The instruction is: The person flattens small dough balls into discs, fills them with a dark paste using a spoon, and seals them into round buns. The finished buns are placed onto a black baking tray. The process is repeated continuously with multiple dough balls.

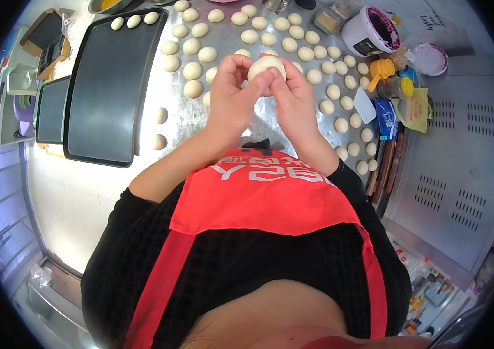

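Note:
Both my hands hold one round ball of dough [266,70] between them, above the metal work table [188,124]. My left hand [233,98] has its thumb across the ball's near side and its fingers curled at the side. My right hand [292,98] presses its thumb beside the other one, fingers behind the ball. Many dough balls [192,89] lie in loose rows beyond and on both sides of my hands. A black baking tray [107,91] at the left bears several dough pieces [133,21] along its far edge.
A smaller black tray [51,111] is left of the large one. On the right are a white dough scraper [364,106], a yellow measuring cup [380,72], a blue packet [386,118], wooden rods [384,168] and a stained white bucket [362,32]. A metal bowl [118,5] stands at the far left.

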`<state>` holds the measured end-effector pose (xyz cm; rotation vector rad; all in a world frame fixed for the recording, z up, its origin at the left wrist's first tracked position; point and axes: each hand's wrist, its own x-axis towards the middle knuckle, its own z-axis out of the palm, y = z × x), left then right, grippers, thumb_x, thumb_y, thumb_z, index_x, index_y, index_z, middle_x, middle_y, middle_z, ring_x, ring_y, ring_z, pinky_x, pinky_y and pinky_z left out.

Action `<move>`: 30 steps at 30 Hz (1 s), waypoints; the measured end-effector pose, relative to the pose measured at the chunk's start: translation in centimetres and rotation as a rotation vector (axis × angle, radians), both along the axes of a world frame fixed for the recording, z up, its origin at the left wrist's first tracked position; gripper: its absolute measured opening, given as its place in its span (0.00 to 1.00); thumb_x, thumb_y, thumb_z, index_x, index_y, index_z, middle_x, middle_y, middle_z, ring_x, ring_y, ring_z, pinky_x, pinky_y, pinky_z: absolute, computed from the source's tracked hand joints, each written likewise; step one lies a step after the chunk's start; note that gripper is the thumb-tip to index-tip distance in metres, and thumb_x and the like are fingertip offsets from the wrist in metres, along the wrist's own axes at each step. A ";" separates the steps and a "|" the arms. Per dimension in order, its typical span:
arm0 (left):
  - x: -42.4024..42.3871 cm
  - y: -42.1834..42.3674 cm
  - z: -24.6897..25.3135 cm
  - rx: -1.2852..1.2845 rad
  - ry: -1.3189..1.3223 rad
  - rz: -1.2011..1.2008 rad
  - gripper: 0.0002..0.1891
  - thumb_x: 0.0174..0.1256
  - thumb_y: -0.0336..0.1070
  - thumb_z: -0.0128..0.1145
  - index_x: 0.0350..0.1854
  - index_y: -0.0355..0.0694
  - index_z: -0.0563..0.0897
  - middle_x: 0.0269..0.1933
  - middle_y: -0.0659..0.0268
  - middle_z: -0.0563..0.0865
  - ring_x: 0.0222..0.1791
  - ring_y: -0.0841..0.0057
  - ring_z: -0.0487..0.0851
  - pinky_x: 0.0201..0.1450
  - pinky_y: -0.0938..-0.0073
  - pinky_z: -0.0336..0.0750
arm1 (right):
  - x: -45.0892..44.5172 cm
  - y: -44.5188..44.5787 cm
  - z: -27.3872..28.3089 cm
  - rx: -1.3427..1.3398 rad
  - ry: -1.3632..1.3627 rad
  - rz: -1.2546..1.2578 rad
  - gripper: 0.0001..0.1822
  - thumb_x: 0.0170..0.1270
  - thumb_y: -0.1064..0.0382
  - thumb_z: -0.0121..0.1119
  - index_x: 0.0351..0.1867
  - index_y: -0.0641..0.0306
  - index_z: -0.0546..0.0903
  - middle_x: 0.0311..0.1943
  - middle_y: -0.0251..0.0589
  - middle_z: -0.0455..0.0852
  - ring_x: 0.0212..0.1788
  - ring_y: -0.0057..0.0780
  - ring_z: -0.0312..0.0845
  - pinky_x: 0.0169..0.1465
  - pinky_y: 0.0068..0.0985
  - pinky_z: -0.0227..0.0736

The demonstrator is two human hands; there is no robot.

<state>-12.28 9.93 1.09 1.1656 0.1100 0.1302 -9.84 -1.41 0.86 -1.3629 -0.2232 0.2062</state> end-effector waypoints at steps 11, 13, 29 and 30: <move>0.4 2.9 -0.3 0.095 -0.067 -0.062 0.15 0.60 0.27 0.60 0.49 0.36 0.75 0.41 0.66 0.82 0.40 0.82 0.79 0.40 0.82 0.76 | 0.2 -0.5 2.0 -0.229 -0.167 0.031 0.16 0.65 0.68 0.57 0.54 0.69 0.76 0.45 0.40 0.81 0.47 0.24 0.77 0.51 0.21 0.73; 0.3 2.5 0.0 0.134 -0.117 0.003 0.17 0.59 0.27 0.62 0.51 0.35 0.75 0.44 0.65 0.81 0.42 0.81 0.79 0.42 0.83 0.75 | 0.5 -0.6 1.9 -0.108 -0.173 -0.027 0.16 0.63 0.70 0.58 0.52 0.70 0.76 0.45 0.39 0.82 0.46 0.22 0.77 0.51 0.20 0.73; 0.2 3.0 0.6 0.092 0.007 -0.247 0.19 0.61 0.26 0.55 0.55 0.36 0.78 0.43 0.64 0.84 0.42 0.78 0.81 0.47 0.77 0.76 | 0.3 -2.4 2.4 -0.471 -0.427 -0.103 0.11 0.59 0.73 0.58 0.45 0.67 0.80 0.34 0.35 0.80 0.34 0.23 0.77 0.39 0.21 0.72; -0.4 1.6 1.2 -0.003 -0.034 -0.149 0.19 0.61 0.26 0.56 0.56 0.36 0.77 0.44 0.64 0.84 0.42 0.78 0.81 0.48 0.77 0.76 | 0.4 -2.3 1.3 -0.352 -0.334 -0.122 0.14 0.60 0.74 0.57 0.48 0.66 0.78 0.36 0.34 0.80 0.37 0.23 0.78 0.43 0.20 0.71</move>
